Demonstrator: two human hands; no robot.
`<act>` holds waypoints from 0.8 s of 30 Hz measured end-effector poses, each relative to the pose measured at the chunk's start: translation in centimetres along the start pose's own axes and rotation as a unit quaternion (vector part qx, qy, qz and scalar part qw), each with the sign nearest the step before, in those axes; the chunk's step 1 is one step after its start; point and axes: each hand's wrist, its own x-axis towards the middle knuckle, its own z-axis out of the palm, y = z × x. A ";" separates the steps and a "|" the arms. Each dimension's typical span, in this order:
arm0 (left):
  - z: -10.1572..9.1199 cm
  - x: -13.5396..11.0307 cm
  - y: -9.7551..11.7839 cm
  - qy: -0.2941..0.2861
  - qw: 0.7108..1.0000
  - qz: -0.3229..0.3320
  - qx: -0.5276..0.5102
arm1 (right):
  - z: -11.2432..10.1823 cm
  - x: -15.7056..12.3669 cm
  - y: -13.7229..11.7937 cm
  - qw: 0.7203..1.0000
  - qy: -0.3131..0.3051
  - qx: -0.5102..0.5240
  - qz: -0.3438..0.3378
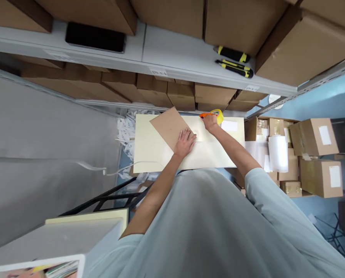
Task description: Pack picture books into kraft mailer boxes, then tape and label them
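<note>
A flat piece of brown cardboard (169, 126) lies turned at an angle on the cream tabletop (149, 154). My left hand (185, 143) rests flat on its lower right corner, fingers stretched out. Up and to the right, my right hand (211, 122) is closed round an orange tape dispenser (204, 115) with a roll of yellow tape (219, 116) on it. The grip hides part of the dispenser. A white paper label (229, 126) lies on the tabletop just right of the tape.
Above the table's far edge runs a grey shelf (172, 50) with cardboard boxes, a black phone (95, 37) and two utility knives (234, 61). Stacked boxes (320, 177) and a white roll (278, 153) stand at the right. Shredded paper (126, 135) lies beyond the table's left edge.
</note>
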 end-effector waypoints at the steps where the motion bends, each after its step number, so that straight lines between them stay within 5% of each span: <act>1: -0.1 0.0 0.0 0.009 1.000 0.002 -0.011 | -1.1 -0.5 0.1 1.000 -0.008 -0.021 0.022; 6: -1.8 0.3 0.5 0.082 0.994 0.002 -0.074 | -7.5 -4.9 0.9 0.999 -0.005 -0.028 0.030; 10: -6.4 3.7 3.0 0.213 0.972 -0.007 -0.102 | -12.0 -6.9 0.4 0.996 0.069 0.041 0.046; 14: -14.2 9.5 6.8 0.297 0.949 0.052 -0.091 | -17.5 -6.1 -1.3 0.980 0.173 0.090 0.025; 17: -18.7 13.5 8.4 0.328 0.939 0.054 -0.085 | -21.9 -4.7 -2.1 0.977 0.188 0.103 0.000; 20: -20.7 16.1 8.3 0.338 0.935 0.048 -0.093 | -25.4 -3.5 -2.5 0.978 0.190 0.087 -0.012; 24: -21.0 17.4 8.0 0.329 0.940 0.035 -0.087 | -27.7 -1.9 -2.5 0.978 0.203 0.044 -0.022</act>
